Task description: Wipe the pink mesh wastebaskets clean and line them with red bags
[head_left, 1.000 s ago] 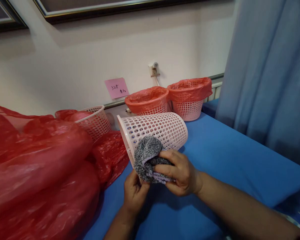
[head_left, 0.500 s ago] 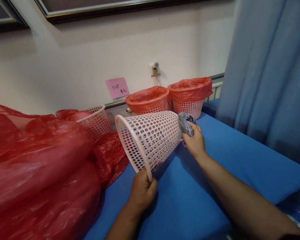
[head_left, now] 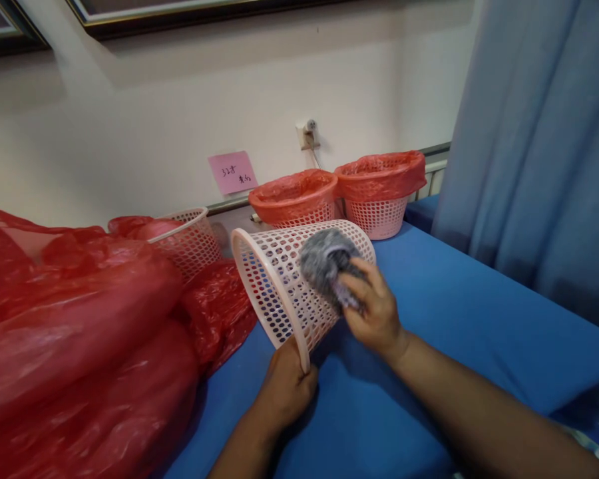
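A pale pink perforated plastic wastebasket (head_left: 292, 249) is held tilted on its side above the blue surface, its open mouth facing left and toward me. My left hand (head_left: 287, 386) grips its rim at the lower edge, fingers inside the mouth and partly hidden. In my right hand (head_left: 377, 309) is a bunched grey cloth (head_left: 324, 259), pressed against the outer wall of the wastebasket near the middle. Motion blurs the cloth slightly.
Two similar baskets with red liners, one (head_left: 294, 196) beside another (head_left: 379, 193), stand at the back. Red plastic bags (head_left: 90, 332) pile up on the left, before an unlined basket (head_left: 199, 243). A blue curtain (head_left: 539, 153) hangs right of the blue-covered bed (head_left: 459, 306).
My right hand has moved the cloth from the base end of the wastebasket leftward onto its side wall. My left hand keeps its hold on the rim.
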### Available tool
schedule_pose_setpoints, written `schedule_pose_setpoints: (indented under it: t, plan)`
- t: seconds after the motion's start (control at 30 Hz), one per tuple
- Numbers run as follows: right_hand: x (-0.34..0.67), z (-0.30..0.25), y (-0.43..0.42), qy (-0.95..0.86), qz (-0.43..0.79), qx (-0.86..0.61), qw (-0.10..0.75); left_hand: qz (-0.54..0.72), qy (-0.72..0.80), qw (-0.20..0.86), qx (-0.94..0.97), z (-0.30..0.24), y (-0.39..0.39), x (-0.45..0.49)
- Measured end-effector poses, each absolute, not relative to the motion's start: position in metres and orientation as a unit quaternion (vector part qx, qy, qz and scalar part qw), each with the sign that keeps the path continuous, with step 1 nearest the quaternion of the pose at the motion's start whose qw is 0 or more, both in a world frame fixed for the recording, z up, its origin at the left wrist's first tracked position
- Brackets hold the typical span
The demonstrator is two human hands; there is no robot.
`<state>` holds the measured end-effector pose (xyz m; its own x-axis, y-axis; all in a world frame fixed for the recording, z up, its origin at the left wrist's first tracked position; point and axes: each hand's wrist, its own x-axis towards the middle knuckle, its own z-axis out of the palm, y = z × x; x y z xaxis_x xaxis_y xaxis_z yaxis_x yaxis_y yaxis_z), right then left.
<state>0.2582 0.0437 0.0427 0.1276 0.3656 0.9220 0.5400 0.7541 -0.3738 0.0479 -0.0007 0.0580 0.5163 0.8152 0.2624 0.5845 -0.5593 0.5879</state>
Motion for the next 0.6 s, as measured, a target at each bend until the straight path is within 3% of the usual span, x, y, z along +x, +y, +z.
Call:
schedule_pose_setpoints:
  t: [0.17,0.33,0.6]
  plan:
    - [0.301,0.02,0.106,-0.444,0.071,-0.571,0.687,0.242,0.408,0.216,0.853,0.057,0.0,0.05]
    - [0.31,0.015,0.121,-0.324,0.251,-0.593,0.693,0.218,0.421,0.204,0.856,0.046,0.002,0.048]
    - [0.262,0.045,0.047,-0.605,0.011,-0.377,0.701,0.248,0.415,0.226,0.846,0.045,0.001,0.051]
